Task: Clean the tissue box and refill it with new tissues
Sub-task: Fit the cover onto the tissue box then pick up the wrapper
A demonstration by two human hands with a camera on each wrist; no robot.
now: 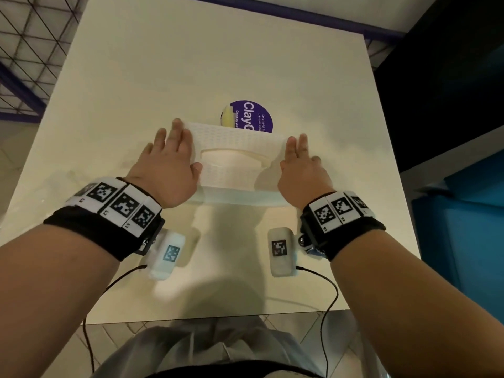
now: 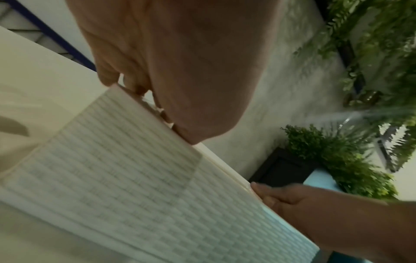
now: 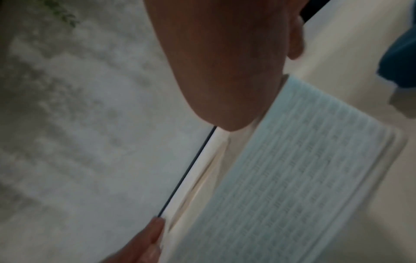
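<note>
The white tissue box (image 1: 237,148) on the table (image 1: 136,77) is pressed at its ends between the left hand (image 1: 169,162) and right hand (image 1: 300,165), fingers straight; a sponge (image 1: 228,118) is seen behind.

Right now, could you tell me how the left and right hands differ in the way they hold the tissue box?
The left hand lies partly over the tissue box top, thumb near the opening; the right hand stays at the end wall. The left hand's fingers spread apart; the right hand's stay together. Both hold opposite ends with straight fingers.
</note>
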